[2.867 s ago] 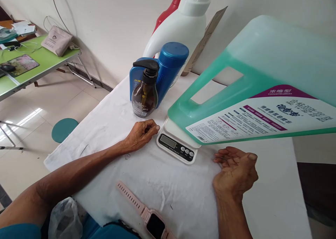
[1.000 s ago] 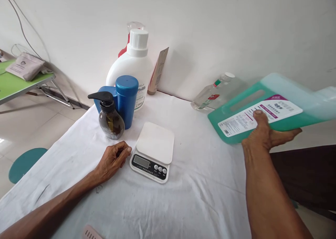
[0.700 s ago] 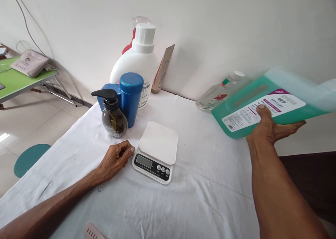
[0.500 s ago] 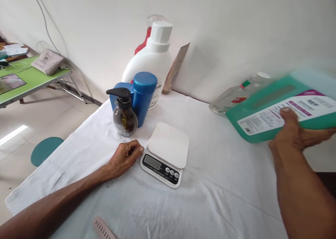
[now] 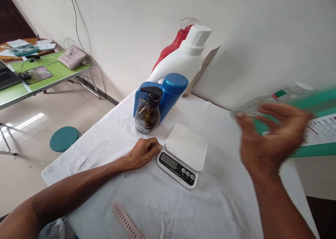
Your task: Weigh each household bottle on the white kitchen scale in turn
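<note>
My left hand rests on the white cloth, fingers curled, right beside the white kitchen scale, whose platform is bare. My right hand is blurred in the air with fingers spread and holds nothing. Behind it at the right edge lies the green jug with its white and purple label. A clear bottle with a white cap lies next to the jug.
Behind the scale stand a brown pump bottle, a blue bottle, a white detergent bottle and a red bottle by the wall. A pink watch strap lies near me. A green table and teal stool are left.
My right hand carried the green jug off the scale to the right side of the table and has let go of it. My left hand stayed by the scale.
</note>
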A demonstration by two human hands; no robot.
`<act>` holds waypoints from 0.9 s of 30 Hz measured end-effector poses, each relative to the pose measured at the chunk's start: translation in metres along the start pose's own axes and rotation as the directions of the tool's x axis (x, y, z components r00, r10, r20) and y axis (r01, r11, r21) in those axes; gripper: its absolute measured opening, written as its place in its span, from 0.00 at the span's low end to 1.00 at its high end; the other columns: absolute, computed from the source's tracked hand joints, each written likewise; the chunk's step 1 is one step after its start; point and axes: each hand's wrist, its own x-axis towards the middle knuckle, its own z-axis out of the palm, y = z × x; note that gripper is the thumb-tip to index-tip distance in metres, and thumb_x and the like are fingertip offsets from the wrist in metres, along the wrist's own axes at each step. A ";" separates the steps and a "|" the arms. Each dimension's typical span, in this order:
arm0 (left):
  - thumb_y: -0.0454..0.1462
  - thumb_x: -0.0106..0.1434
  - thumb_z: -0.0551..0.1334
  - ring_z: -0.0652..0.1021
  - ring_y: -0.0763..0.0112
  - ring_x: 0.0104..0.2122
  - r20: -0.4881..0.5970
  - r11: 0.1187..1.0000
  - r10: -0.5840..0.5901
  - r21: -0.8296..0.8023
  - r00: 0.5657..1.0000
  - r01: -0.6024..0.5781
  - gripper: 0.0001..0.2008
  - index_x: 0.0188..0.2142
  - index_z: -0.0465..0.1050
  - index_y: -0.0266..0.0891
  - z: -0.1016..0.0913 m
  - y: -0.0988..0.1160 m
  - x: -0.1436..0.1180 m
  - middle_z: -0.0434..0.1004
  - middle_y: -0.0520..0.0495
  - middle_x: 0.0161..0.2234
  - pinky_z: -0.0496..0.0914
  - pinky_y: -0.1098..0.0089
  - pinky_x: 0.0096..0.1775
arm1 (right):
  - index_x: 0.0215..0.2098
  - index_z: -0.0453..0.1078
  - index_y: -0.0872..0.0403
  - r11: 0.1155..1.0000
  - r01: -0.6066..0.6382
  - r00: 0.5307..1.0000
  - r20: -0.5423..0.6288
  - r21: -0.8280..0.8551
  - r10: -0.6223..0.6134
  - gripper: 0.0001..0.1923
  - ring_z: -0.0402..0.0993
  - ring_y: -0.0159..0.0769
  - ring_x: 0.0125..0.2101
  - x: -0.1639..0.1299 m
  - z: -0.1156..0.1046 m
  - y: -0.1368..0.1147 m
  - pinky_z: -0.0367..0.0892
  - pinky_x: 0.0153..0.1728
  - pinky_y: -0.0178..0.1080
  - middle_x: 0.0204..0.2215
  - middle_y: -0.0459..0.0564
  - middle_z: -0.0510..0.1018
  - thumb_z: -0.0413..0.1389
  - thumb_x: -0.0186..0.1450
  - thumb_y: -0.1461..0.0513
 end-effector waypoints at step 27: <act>0.46 0.73 0.58 0.63 0.75 0.26 -0.006 0.995 0.095 -0.032 0.995 -0.095 0.17 0.29 0.66 0.40 0.000 -0.012 0.004 0.62 0.56 0.24 0.59 0.69 0.31 | 0.41 0.73 0.48 0.900 -0.121 0.935 0.353 0.420 -0.039 0.23 0.80 0.42 0.42 -0.059 0.145 -0.085 0.77 0.55 0.55 0.39 0.44 0.81 0.74 0.54 0.49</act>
